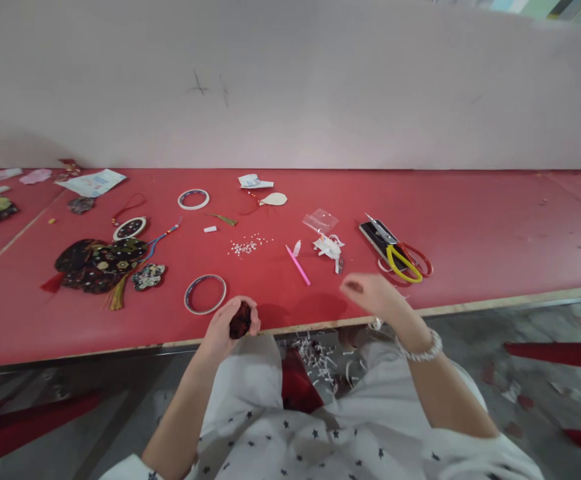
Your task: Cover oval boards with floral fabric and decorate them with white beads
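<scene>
My left hand [229,325] is closed around a small dark red and black piece [240,320], perhaps patterned fabric, at the table's front edge. Just beyond it lies a white-rimmed tape roll [186,298]. My right hand [370,292], wearing a pale beaded bracelet on the wrist, hovers over the front edge with fingers curled together; whatever they pinch, if anything, is too unclear to name. Nearest to it are scissors with yellow and red handles [404,263], resting on a black phone-like slab [370,233]. Crumpled white strips [329,247] and a pink pen-like stick [298,265] lie between the hands.
On the red table [495,240], small white bits [245,247] are scattered near another tape roll [193,199]. Dark patterned fabric pouches with tassels [100,263] lie to the left. A grey-white panel [290,87] rises behind. Paper scraps [315,357] litter the floor.
</scene>
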Motion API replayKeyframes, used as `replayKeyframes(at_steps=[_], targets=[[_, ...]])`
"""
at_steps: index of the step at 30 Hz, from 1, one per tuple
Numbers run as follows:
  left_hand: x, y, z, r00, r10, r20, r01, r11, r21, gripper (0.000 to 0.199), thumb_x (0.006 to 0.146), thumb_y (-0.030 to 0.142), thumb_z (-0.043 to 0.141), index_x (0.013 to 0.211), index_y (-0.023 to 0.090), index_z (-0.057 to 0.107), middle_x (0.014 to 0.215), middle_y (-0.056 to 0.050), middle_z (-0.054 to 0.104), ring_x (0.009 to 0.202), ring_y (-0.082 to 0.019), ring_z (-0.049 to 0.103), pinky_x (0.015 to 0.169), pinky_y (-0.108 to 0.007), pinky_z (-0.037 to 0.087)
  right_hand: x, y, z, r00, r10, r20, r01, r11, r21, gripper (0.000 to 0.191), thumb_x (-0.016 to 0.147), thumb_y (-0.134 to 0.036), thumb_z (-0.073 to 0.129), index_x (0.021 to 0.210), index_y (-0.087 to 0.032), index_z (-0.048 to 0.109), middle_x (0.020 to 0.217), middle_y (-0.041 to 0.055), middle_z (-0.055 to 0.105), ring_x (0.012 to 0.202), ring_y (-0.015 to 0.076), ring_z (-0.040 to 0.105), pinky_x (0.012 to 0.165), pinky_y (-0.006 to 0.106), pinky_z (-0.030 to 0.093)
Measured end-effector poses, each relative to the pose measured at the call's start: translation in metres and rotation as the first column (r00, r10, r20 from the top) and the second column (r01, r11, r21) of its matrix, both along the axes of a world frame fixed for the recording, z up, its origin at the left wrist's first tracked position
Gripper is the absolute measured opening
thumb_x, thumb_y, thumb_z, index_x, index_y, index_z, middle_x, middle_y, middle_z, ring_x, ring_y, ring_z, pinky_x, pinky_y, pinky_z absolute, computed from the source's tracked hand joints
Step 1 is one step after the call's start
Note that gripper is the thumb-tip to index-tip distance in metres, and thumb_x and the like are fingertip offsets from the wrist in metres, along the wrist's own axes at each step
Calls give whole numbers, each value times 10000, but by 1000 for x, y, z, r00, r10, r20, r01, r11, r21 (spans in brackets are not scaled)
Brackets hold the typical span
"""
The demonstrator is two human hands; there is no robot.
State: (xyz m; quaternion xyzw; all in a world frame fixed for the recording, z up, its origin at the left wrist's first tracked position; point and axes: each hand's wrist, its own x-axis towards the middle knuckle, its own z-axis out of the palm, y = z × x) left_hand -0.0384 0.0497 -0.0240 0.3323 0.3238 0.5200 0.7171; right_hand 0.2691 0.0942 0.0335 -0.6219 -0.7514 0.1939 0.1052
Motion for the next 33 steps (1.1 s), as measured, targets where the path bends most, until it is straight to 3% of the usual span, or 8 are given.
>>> replayKeyframes(at_steps=[4, 7, 11, 15, 19, 23, 27, 33], targets=[[0, -1, -2, 1000, 12, 2, -12, 1000, 17, 250, 879, 364, 473, 863, 138, 579, 622, -9, 583, 489, -121, 528, 531, -270, 401, -6, 64, -15, 979, -201, 12, 196, 965, 174, 346, 819, -365, 504, 1073, -145, 587, 1032, 125, 652, 951, 235, 609, 761, 314, 454], [0, -1, -3, 1000, 10, 3, -10, 1000, 23, 249, 875, 363, 478, 862, 136, 577, 625, -12, 586, 486, -124, 527, 528, -273, 400, -13, 91, -26, 972, -232, 24, 223, 954, 199, 304, 767, -333, 565, 1000, -145, 616, 1019, 132, 647, 905, 237, 618, 730, 307, 451], [-1, -1, -2, 1000, -1, 5, 1, 1000, 8, 247, 876, 366, 476, 867, 140, 577, 640, -12, 594, 484, -120, 525, 538, -275, 405, -11, 98, -25, 980, -197, 22, 189, 963, 191, 136, 755, -254, 556, 806, -173, 652, 876, 81, 670, 815, 192, 623, 717, 273, 445], [-1, 0, -1, 1000, -15, 10, 15, 1000, -3, 249, 868, 369, 486, 862, 138, 580, 643, -15, 597, 486, -119, 528, 552, -280, 413, 6, 93, -10, 985, -170, -3, 168, 968, 189, 243, 813, -252, 465, 967, -153, 625, 984, 106, 655, 875, 198, 605, 783, 311, 445], [-1, 1, -2, 1000, -18, 22, 18, 1000, -2, 256, 870, 370, 484, 868, 134, 582, 638, -17, 593, 483, -117, 526, 562, -283, 416, 17, 81, 6, 997, 65, -33, -67, 995, -73, 212, 759, -265, 536, 893, -176, 673, 858, 46, 694, 795, 183, 624, 735, 284, 466], [-2, 0, -4, 999, -23, 37, 23, 1000, 0, 252, 875, 370, 477, 872, 140, 582, 641, -12, 587, 490, -118, 528, 563, -281, 415, 21, 58, 20, 941, 312, -131, -338, 855, -393, 172, 691, -282, 616, 804, -224, 731, 783, -11, 717, 707, 154, 641, 644, 227, 483], [-2, 1, -5, 999, -27, 40, 26, 1000, 4, 247, 886, 357, 465, 879, 140, 583, 646, -13, 589, 493, -118, 531, 579, -289, 421, 32, 48, 31, 945, 285, -162, -328, 807, -491, 439, 752, -287, 552, 1183, -225, 608, 801, 12, 707, 670, 147, 627, 595, 230, 469], [-1, 1, -4, 999, -23, 30, 22, 1000, 16, 253, 883, 363, 471, 876, 136, 583, 651, -18, 594, 500, -122, 534, 560, -279, 412, 42, 83, 16, 992, -89, -84, 93, 994, 48, 279, 790, -289, 515, 1006, -168, 643, 976, 89, 685, 848, 204, 626, 769, 309, 472]])
